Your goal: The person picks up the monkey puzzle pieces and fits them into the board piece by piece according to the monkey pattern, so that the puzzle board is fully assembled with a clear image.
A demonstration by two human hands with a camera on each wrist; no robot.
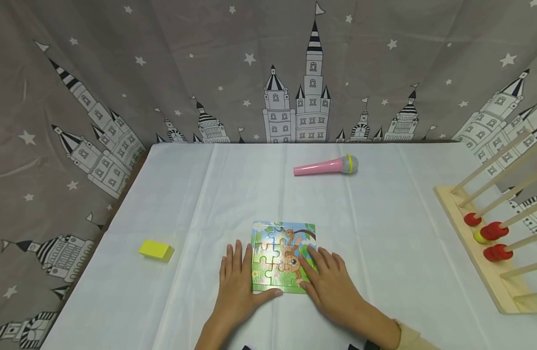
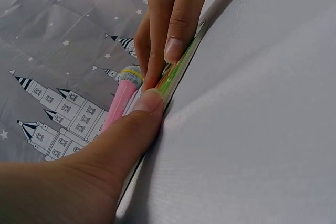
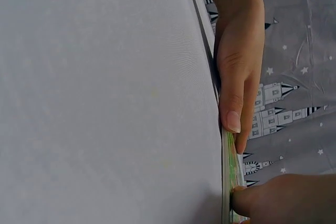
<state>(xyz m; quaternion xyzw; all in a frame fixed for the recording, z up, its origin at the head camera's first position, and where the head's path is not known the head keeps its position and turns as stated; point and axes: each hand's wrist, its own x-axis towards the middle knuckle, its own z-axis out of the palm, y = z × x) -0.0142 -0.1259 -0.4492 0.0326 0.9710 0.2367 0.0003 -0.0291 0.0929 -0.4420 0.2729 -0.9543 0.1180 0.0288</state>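
A square jigsaw puzzle (image 1: 270, 238) lies flat on the white table, its pieces joined into a picture of an orange-brown animal on green grass. Along its left edge rests my left hand (image 1: 238, 291), fingers stretched forward and thumb laid at the near edge. My right hand (image 1: 334, 289) lies over the right side, its index finger and thumb touching the picture and the near right corner. Seen from the left wrist, the left thumb (image 2: 126, 137) is at the thin puzzle's edge. The right wrist view shows the left thumb (image 3: 232, 103) at the puzzle's rim (image 3: 227, 166).
A pink toy microphone (image 1: 322, 166) lies beyond the puzzle. Off to the left is a yellow block (image 1: 156, 250). On the right stands a wooden peg rack (image 1: 482, 253) with red and yellow beads. A grey castle-print curtain (image 1: 207, 43) hangs behind the table (image 1: 216, 194).
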